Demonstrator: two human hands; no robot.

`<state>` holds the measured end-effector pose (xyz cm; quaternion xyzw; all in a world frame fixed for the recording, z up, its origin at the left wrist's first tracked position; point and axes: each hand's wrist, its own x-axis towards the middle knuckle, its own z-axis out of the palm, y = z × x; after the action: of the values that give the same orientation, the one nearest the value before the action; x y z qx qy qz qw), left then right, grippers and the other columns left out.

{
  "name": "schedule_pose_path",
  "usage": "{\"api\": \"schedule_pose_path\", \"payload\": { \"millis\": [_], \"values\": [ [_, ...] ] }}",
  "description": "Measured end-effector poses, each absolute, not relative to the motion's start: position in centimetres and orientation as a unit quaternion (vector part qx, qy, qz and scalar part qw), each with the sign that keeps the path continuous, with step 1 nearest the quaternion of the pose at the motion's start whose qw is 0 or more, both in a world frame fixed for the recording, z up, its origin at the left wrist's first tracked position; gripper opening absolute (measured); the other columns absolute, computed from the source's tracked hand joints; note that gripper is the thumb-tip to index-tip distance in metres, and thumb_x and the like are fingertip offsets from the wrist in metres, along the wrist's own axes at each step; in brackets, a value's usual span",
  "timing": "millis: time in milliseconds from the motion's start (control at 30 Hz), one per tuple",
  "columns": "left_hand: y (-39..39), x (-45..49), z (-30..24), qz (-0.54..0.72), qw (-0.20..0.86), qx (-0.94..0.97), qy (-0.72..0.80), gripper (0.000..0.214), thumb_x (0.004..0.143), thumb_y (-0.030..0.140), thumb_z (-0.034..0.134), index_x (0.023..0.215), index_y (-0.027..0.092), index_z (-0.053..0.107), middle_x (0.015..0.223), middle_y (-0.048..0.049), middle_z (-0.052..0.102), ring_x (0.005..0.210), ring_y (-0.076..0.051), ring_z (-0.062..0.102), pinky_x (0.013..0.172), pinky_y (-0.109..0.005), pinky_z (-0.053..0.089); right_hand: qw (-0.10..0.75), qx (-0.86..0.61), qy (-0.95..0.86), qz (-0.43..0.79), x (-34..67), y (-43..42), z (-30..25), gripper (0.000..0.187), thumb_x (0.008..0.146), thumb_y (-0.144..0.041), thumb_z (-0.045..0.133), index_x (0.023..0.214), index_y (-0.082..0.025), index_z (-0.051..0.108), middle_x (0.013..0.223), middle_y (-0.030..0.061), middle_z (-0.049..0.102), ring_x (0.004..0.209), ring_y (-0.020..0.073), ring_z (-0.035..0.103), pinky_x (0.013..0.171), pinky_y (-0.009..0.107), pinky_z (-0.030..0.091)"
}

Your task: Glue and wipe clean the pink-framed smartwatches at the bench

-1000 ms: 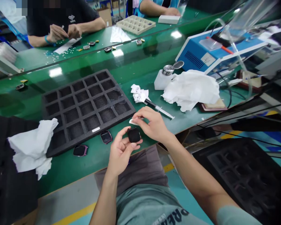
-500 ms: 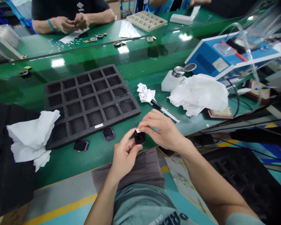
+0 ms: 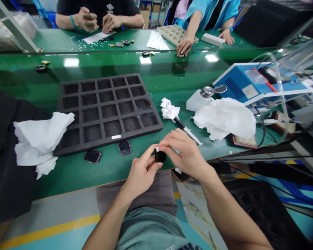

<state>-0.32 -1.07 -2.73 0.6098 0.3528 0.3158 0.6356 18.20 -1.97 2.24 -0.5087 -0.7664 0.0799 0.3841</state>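
Note:
My left hand (image 3: 141, 173) grips a small black square watch (image 3: 161, 157) between thumb and fingers, just above the bench's near edge. My right hand (image 3: 184, 152) pinches a small white piece (image 3: 157, 149) against the watch's upper edge; I cannot tell whether it is paper or cloth. Both hands meet at the watch, and the fingers hide part of it. Two more square watches with dark faces and purplish frames lie left of my hands, one nearer (image 3: 124, 147) and one farther left (image 3: 92, 156).
A black foam tray (image 3: 139, 132) lies behind the watches. White cloths lie at left (image 3: 39, 139) and right (image 3: 224, 116). Beyond my right hand are a black-handled tool (image 3: 181, 123), a white bottle (image 3: 195, 100) and a blue machine (image 3: 232, 85). Co-workers' hands (image 3: 185, 47) are across the bench.
The view has shifted a little. My hands keep hold of the watch and the white piece. Across the bench, a co-worker's hand has reached forward onto a small item.

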Motion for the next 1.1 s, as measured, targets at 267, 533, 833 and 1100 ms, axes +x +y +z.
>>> {"api": "schedule_pose_path", "payload": {
  "millis": [267, 533, 833, 1100],
  "values": [
    [-0.8, -0.3, -1.8, 0.354, 0.758, 0.434, 0.334, 0.062, 0.085, 0.026, 0.077, 0.142, 0.015, 0.054, 0.100, -0.0088, 0.082, 0.098, -0.024, 0.078, 0.085, -0.032, 0.062, 0.350, -0.578, -0.729, 0.110, 20.3, -3.2, 0.9, 0.015, 0.097, -0.018, 0.065, 0.085, -0.022, 0.073, 0.079, 0.0035, 0.072, 0.076, 0.0204, 0.061, 0.070, 0.037, 0.049],
    [-0.4, -0.4, -1.3, 0.360, 0.788, 0.382, 0.323, 0.069, 0.077, 0.025, 0.086, 0.137, 0.017, 0.053, 0.099, -0.0096, 0.082, 0.098, -0.025, 0.080, 0.082, -0.031, 0.061, 0.454, -0.589, -0.658, 0.119, 19.4, -5.0, 1.5, 0.010, 0.096, -0.017, 0.066, 0.090, -0.025, 0.069, 0.083, 0.0027, 0.070, 0.077, 0.0193, 0.064, 0.068, 0.035, 0.052],
    [-0.5, 0.0, -1.7, 0.373, 0.758, 0.426, 0.324, 0.055, 0.080, 0.017, 0.078, 0.130, 0.017, 0.054, 0.080, 0.0015, 0.078, 0.075, -0.012, 0.073, 0.079, -0.025, 0.057, 0.415, -0.535, -0.733, 0.069, 15.7, -3.0, 1.6, 0.016, 0.097, -0.013, 0.063, 0.085, -0.023, 0.067, 0.080, 0.0037, 0.069, 0.077, 0.0202, 0.057, 0.069, 0.037, 0.047],
    [-0.5, 0.0, -1.3, 0.346, 0.762, 0.430, 0.338, 0.057, 0.078, 0.017, 0.080, 0.129, 0.017, 0.055, 0.090, -0.0046, 0.081, 0.090, -0.020, 0.078, 0.082, -0.027, 0.058, 0.435, -0.616, -0.657, 0.006, 17.9, -1.2, 0.9, 0.015, 0.096, -0.018, 0.064, 0.082, -0.024, 0.066, 0.082, 0.0039, 0.070, 0.081, 0.0229, 0.060, 0.075, 0.041, 0.048]
  ]
}}
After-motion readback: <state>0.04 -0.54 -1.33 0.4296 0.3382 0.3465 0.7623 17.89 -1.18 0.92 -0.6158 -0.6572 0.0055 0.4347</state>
